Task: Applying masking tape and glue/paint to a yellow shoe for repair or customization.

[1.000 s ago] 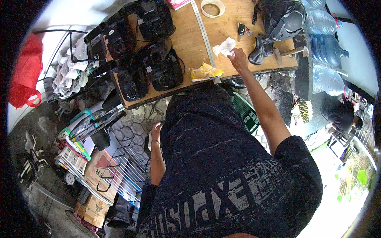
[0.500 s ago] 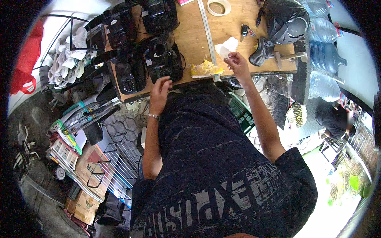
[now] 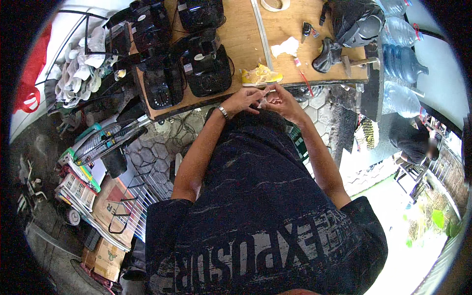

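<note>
Just in front of the table's near edge, my two hands meet at the fingertips. A small whitish scrap (image 3: 263,103), like paper or tissue, shows between them. My right hand (image 3: 283,105) is closed with its fingers bent, pinching the scrap. My left hand (image 3: 242,102), with a metal watch or bracelet at the wrist, has its fingers drawn together against the right; what they grip is hidden. Beyond them a yellow and white shoe (image 3: 261,75) rests on the table edge. Crumpled white tissue (image 3: 285,46), a small pink and white item (image 3: 297,62) and a thin red stick (image 3: 306,83) lie right of it.
Several glossy black appliance-like units (image 3: 207,69) fill the table's left side. At right are a dark boot (image 3: 324,56), a hammer (image 3: 358,63), keys (image 3: 309,30) and a black bag (image 3: 351,22). Large water bottles (image 3: 400,61) stand beyond; a wire rack (image 3: 140,206) is lower left.
Both hands have come together: the left moved right, the right moved left and down from beside the tissue with the scrap. The red stick and the pink and white item now show.
</note>
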Tool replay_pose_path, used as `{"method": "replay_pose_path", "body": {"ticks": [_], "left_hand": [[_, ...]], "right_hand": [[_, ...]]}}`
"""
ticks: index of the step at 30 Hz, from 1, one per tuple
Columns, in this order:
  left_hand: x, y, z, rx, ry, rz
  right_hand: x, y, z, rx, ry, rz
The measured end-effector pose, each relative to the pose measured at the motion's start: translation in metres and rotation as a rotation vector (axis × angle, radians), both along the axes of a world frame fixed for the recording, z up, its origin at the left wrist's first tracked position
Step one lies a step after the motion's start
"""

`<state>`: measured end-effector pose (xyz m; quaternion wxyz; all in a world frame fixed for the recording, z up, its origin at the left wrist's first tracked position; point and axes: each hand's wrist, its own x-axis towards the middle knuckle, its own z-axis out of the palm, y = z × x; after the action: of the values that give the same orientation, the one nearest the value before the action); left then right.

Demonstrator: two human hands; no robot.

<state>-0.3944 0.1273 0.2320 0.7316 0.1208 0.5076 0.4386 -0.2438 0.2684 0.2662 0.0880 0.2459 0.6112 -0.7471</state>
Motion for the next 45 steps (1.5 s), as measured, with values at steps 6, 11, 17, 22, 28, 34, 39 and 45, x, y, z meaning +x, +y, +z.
{"method": "replay_pose_path", "body": {"ticks": [6, 11, 17, 22, 28, 34, 39, 45], "left_hand": [[0.001, -0.012, -0.012, 0.008, 0.044, 0.002], [0.005, -0.012, -0.008, -0.087, -0.23, 0.02], [0.002, -0.026, -0.007, 0.038, -0.176, 0.053], [-0.002, -0.035, -0.011, -0.021, -0.068, 0.182], [0.0, -0.04, -0.004, 0.013, -0.022, 0.246], [0.003, -0.041, -0.014, 0.016, 0.019, 0.299], [0.0, -0.044, -0.032, -0.005, 0.08, 0.335], [-0.006, -0.028, -0.051, -0.05, 0.138, 0.465]], "right_hand": [[0.009, -0.001, 0.006, -0.012, -0.081, -0.039], [0.011, -0.005, 0.01, -0.037, -0.019, 0.063], [0.014, -0.004, 0.008, -0.004, -0.037, 0.051], [0.02, -0.005, 0.003, 0.042, -0.124, 0.089], [0.013, -0.018, -0.002, 0.246, -0.064, 0.024], [0.007, -0.028, -0.02, 0.289, -0.087, 0.007], [0.001, -0.029, -0.035, 0.353, -0.283, -0.102], [-0.024, -0.02, -0.056, 0.562, -0.323, -0.125]]}}
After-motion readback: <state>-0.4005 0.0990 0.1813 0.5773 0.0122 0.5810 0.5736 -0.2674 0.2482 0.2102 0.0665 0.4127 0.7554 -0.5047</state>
